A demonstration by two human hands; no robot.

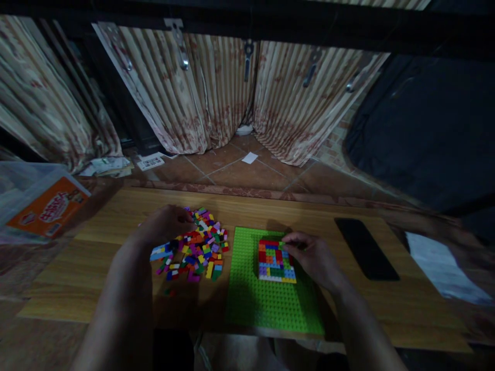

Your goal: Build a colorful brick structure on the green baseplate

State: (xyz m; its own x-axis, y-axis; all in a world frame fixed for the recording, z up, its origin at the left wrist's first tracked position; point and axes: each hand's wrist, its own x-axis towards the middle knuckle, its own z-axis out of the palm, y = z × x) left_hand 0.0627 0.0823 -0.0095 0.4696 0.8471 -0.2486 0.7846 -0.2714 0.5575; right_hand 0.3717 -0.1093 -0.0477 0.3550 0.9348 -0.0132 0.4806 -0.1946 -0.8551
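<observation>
A green studded baseplate [270, 309] lies on the wooden table. On it stands a small, multicoloured rectangular build of toy bricks [275, 262]. My right hand [314, 256] is at the build's upper right corner, thumb and finger pinched around a small green brick [282, 245]. To the left of the baseplate spreads a heap of loose toy bricks [201, 245] in many colours. Over the heap's upper left part is my left hand [165, 224], its fingers curled together. Whatever those fingers hold, if anything, is hidden.
A black phone [365, 248] lies on the table right of the baseplate, with a white paper [444, 265] beyond it. A clear plastic box with an orange label [48, 206] stands at the left. Striped curtains [209, 93] hang behind the table [96, 242].
</observation>
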